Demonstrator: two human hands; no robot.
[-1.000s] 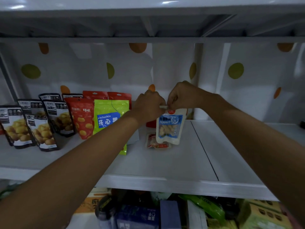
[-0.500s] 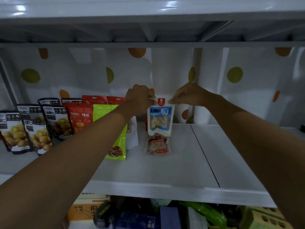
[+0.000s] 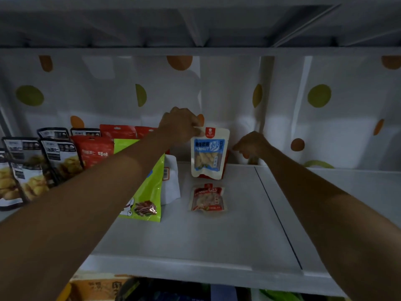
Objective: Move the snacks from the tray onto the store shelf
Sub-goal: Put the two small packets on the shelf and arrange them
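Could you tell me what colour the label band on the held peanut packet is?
Blue, on a white peanut packet, head view.

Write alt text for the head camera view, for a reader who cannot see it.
A person's left hand pinches the top of a blue peanut packet upright at the back of a white shelf; the right hand hovers beside it, empty. A red peanut packet lies flat in front, with more snack bags standing left.
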